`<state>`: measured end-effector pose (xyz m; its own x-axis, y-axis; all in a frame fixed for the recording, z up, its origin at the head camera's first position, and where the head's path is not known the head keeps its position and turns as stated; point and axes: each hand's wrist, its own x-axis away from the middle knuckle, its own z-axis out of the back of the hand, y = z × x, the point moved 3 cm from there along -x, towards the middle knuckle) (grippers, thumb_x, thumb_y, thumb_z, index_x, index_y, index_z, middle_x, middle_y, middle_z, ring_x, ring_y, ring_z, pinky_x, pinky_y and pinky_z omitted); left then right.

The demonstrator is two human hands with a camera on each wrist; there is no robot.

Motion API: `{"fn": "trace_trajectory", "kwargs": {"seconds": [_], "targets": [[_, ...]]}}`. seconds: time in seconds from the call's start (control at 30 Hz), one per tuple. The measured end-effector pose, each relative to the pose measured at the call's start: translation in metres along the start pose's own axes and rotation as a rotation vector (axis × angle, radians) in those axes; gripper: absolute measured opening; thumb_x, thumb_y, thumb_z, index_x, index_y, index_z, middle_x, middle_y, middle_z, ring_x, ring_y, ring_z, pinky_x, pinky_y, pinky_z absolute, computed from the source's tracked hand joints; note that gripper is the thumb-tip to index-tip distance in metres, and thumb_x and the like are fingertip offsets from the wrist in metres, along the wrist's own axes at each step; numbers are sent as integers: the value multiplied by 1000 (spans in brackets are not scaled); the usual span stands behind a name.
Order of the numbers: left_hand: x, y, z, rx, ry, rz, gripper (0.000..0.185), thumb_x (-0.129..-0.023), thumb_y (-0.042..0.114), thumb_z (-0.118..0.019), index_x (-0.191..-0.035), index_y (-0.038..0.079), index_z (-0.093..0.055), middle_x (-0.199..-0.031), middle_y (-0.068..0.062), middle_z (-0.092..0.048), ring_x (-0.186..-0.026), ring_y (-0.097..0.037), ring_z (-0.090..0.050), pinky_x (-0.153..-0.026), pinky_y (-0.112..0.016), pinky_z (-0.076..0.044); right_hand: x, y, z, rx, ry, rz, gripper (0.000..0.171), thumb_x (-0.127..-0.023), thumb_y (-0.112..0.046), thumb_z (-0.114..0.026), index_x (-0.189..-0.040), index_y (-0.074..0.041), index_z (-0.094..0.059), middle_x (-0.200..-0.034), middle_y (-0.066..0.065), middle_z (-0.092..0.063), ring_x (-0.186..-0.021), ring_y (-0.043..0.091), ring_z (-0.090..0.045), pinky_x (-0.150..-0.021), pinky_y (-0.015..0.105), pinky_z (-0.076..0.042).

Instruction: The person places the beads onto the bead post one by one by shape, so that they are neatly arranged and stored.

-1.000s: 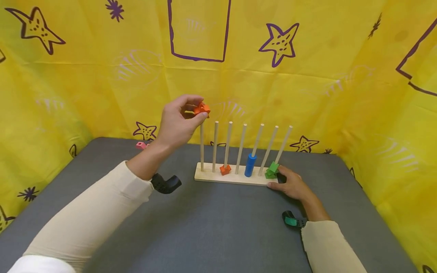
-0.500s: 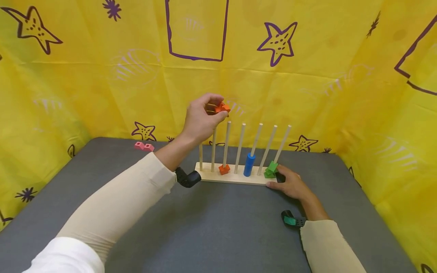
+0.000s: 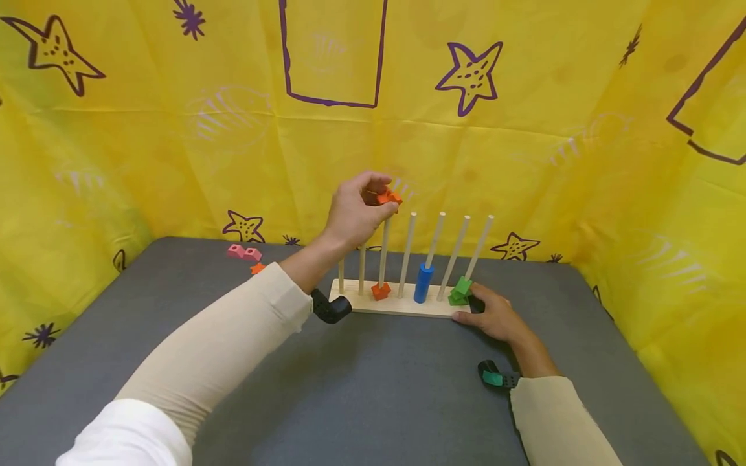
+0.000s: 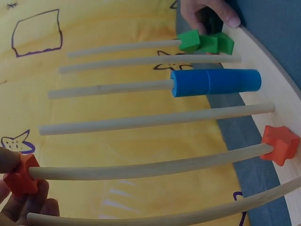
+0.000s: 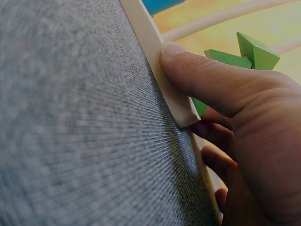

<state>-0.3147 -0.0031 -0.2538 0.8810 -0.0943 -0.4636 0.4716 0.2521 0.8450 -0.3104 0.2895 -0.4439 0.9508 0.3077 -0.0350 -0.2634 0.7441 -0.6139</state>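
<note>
Head: left hand (image 3: 355,213) pinching orange star (image 3: 388,197) at top of third peg (image 3: 383,252); right hand (image 3: 492,316) gripping rack (image 3: 396,305) end. Left wrist: star threaded on peg tip. Right wrist: thumb (image 5: 197,70) pressing rack edge beside green blocks (image 5: 244,54).

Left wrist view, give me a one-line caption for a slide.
Left hand pinches an orange star bead at a peg's tip.

1. Bright yellow creased fabric backdrop (image 3: 524,149) w/ purple star, sunburst & square outlines, wraps three sides (back, left, right).
2. Flat dark grey felt-like tabletop (image 3: 379,395) meets backdrop at far edge.
3. Light even, soft shadows.
</note>
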Motion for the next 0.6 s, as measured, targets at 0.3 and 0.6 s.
{"fn": "trace_trajectory", "kwargs": {"seconds": [0.3, 0.6], "targets": [[5, -10, -4, 53, 12, 5, 38, -81, -5, -73, -117, 1, -62, -99, -10, -60, -85, -23, -60, -74, -28, -53, 0, 1, -1, -4, 7, 0, 85, -82, -46, -75, -145, -2, -41, -145, 23, -39, -134, 44, -30, -105, 64, -21], [12, -24, -5, 77, 17, 35, 40, -81, -4, -74, -118, 2, -62, -98, -10, -59, -79, -24, -55, -66, -25, -51, -2, 3, -2, -2, -2, 1, 87, -81, -49, -75, -146, -3, -40, -146, 22, -38, -135, 44, -29, -105, 64, -20]]}}
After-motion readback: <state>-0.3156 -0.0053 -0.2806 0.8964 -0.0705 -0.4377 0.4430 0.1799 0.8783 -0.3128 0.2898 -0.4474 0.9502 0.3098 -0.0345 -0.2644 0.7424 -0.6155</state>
